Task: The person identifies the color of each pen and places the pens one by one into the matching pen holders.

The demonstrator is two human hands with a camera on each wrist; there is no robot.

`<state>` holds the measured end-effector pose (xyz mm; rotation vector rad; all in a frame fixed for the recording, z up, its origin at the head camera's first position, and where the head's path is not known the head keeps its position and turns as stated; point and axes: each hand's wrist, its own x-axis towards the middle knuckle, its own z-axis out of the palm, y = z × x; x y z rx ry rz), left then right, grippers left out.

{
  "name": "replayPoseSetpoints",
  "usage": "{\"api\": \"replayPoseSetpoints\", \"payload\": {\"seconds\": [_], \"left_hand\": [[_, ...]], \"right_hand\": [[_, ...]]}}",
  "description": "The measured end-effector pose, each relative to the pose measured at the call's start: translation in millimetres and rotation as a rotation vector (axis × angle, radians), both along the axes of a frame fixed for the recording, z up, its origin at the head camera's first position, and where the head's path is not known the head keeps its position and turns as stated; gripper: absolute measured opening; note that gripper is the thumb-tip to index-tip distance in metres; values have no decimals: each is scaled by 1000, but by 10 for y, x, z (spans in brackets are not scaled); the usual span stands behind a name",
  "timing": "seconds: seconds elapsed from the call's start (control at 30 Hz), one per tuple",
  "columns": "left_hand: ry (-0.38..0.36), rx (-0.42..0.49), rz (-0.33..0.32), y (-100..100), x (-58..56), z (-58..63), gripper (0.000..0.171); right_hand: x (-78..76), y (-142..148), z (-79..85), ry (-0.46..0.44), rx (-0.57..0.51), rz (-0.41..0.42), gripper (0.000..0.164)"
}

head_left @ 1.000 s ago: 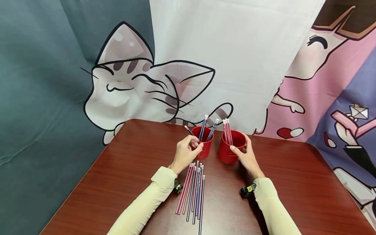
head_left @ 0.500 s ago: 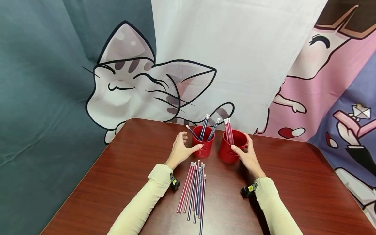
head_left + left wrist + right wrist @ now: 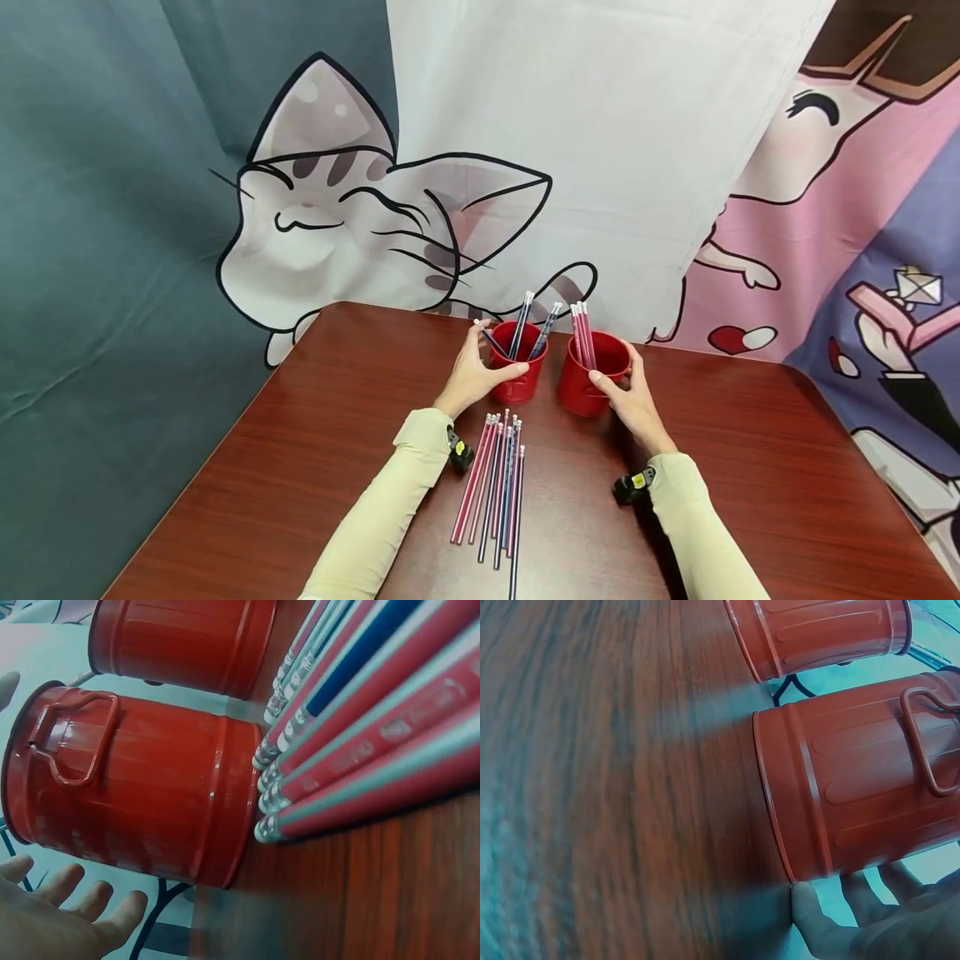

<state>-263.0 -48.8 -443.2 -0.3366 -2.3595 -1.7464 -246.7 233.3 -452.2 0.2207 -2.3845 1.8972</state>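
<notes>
Two red metal buckets stand side by side. Dark blue pencils (image 3: 517, 333) lean in the left bucket (image 3: 516, 387), and pink pencils (image 3: 582, 337) in the right bucket (image 3: 581, 396). My left hand (image 3: 472, 375) is around the left bucket's near left side, thumb in front of it; in the left wrist view its fingers (image 3: 90, 900) are spread and apart from the wall. My right hand (image 3: 633, 400) holds the right bucket, with its thumb at the near rim and fingers round the right side. The right wrist view shows those fingertips (image 3: 806, 896) against the bucket wall.
Several pink and blue pencils (image 3: 495, 492) lie loosely bunched on the brown table (image 3: 315, 467), in front of the buckets and between the forearms. A printed cloth (image 3: 622, 150) hangs behind the table's far edge.
My left hand has let go of a dark blue pencil, which now leans in the left bucket. The hand opened and moved round that bucket's left side. The right hand stays put.
</notes>
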Motion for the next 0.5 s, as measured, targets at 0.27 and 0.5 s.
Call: {"api": "replayPoseSetpoints", "payload": {"seconds": [0.27,0.5], "left_hand": [[5,88,-68,51,-10,-69,85],[-29,76,-69,69,-6,-68,82]], "right_hand": [[17,0,13,-21,9,0,74],[15,4,16,-23,32,-13,75]]}}
